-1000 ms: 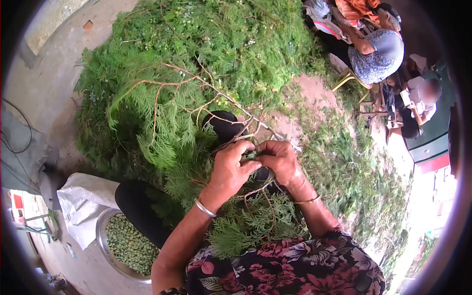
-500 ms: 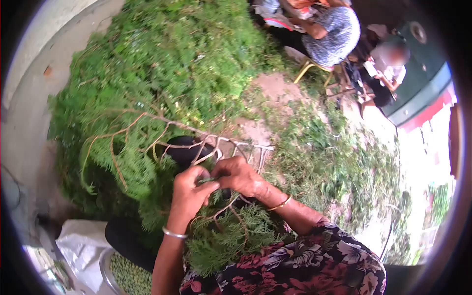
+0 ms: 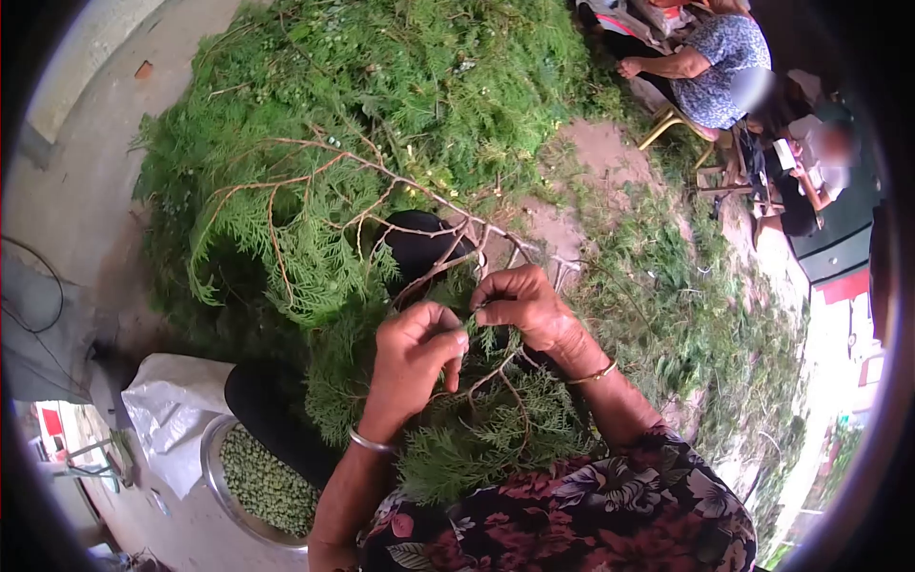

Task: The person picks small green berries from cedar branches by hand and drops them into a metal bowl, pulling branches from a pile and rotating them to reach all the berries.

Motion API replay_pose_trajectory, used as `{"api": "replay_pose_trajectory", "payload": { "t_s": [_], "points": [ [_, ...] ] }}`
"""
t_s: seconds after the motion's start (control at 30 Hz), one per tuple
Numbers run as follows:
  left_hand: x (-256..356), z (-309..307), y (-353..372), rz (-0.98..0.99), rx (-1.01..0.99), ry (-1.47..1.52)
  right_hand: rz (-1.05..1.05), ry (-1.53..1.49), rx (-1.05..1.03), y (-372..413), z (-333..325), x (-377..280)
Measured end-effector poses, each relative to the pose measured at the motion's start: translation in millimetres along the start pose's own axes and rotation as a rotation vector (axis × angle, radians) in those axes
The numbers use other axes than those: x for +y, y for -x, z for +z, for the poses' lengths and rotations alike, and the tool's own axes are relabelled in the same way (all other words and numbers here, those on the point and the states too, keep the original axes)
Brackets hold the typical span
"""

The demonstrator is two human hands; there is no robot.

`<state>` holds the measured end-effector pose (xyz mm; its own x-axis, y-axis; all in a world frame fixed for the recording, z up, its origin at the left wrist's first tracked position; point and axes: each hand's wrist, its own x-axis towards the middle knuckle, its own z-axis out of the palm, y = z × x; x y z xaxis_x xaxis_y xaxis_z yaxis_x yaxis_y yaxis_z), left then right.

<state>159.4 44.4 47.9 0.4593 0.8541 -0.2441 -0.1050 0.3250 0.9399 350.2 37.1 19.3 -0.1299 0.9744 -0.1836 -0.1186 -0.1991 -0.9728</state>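
Note:
A long brown branch [image 3: 419, 189] with green scaly sprigs [image 3: 324, 272] lies across my lap. My left hand [image 3: 415, 357], with a silver bangle at the wrist, has its thumb and fingers pressed together; whatever is between them is too small to name. Close beside it on the right, my right hand [image 3: 524, 307], with a gold bangle, pinches a green sprig [image 3: 488, 334] between thumb and fingers. Below both hands, another leafy sprig [image 3: 491, 434] rests against the flowered shirt.
A metal basin [image 3: 212, 467] of small green pieces stands at the lower left beside a white sack [image 3: 167, 405]. Cut greenery [image 3: 381, 76] is heaped ahead. Loose foliage [image 3: 696, 324] covers ground at right. Two people [image 3: 720, 67] sit at the upper right.
My hands have moved apart from touching each other. The view has shifted, so the heap and branch appear farther right and more of the basin shows.

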Motion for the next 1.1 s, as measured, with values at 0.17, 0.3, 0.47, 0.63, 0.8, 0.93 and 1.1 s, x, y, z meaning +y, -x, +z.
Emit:
{"api": "replay_pose_trajectory", "payload": {
  "t_s": [0.17, 0.3, 0.47, 0.63, 0.8, 0.93, 1.1],
  "points": [
    [-15, -15, -12, -0.138, 0.035, 0.367, 0.005, 0.118, 0.015, 0, 1, -12],
    [-31, -7, -15, -0.152, 0.088, 0.384, 0.056, 0.095, -0.007, -2, 4, -5],
    [-22, -8, -8, -0.273, -0.004, 0.262, 0.033, 0.172, -0.019, -3, 5, -2],
    [-9, -12, 4, -0.137, 0.071, 0.278, 0.024, 0.259, 0.003, -3, 7, -3],
    [30, -48, 35, 0.223, 0.046, 0.552, 0.005, 0.304, 0.082, 1, 1, 2],
    [43, -108, 78, 0.464, 0.154, 0.569, 0.139, 0.667, 0.112, 1, 16, -29],
    [15, -198, 177, 0.488, 0.578, 0.395, -0.171, 0.802, 0.098, -10, 22, -6]
  ]
}}
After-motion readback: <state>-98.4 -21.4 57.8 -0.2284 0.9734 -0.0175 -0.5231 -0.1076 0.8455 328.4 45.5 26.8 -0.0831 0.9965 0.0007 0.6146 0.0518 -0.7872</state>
